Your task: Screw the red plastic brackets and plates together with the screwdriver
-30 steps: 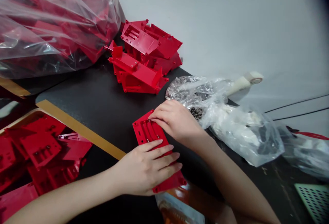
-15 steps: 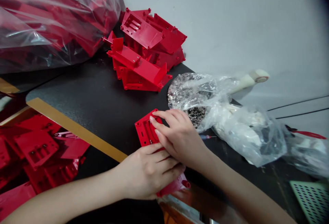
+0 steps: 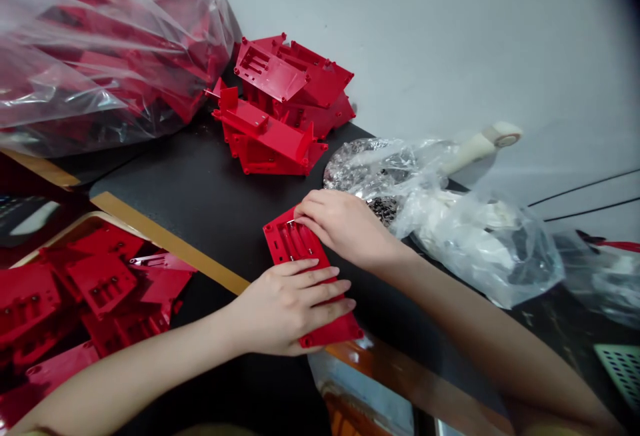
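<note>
A flat red plastic part with slots and corner bosses lies on the black table in front of me. My left hand lies flat on its near half, fingers stretched out, pressing it down. My right hand rests at the part's far end, fingers pinched together at a small metal piece in the slot; the piece is too small to name.
A pile of red parts sits behind, next to a big clear bag of red parts. A box of red parts is at left. Clear bags with small metal and white pieces lie at right. A green perforated tray shows at far right.
My right hand slid from the part's middle back to its far end. The left hand stayed pressed flat on the near half. The camera shifted slightly.
</note>
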`<control>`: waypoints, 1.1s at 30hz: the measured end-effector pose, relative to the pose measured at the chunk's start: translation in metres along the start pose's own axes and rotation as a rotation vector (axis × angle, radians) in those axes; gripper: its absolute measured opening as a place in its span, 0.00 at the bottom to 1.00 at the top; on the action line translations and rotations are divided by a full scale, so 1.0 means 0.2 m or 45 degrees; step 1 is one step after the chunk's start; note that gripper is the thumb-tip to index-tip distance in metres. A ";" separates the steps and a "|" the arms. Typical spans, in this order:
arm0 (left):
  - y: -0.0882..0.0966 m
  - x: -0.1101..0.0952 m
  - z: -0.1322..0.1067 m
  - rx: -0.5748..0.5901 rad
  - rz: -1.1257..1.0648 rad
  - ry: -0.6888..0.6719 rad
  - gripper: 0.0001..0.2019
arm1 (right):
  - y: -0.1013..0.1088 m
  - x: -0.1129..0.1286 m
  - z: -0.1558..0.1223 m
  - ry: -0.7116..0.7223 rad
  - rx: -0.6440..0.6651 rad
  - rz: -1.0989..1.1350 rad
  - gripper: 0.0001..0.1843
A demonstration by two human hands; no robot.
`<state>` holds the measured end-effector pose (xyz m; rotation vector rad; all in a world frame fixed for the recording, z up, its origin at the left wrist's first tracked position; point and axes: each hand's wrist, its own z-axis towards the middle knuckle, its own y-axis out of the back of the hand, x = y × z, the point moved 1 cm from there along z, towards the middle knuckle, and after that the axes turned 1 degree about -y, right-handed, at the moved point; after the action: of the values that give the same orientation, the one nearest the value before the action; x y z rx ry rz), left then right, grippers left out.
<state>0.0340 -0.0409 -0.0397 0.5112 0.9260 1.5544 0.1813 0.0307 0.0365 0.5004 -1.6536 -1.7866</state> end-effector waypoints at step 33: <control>-0.01 0.01 -0.01 -0.007 0.004 -0.019 0.21 | -0.01 -0.08 0.01 0.036 0.109 -0.035 0.10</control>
<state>0.0332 -0.0391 -0.0421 0.5199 0.9100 1.5534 0.1918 0.0434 0.0319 0.5864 -1.7173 -1.7255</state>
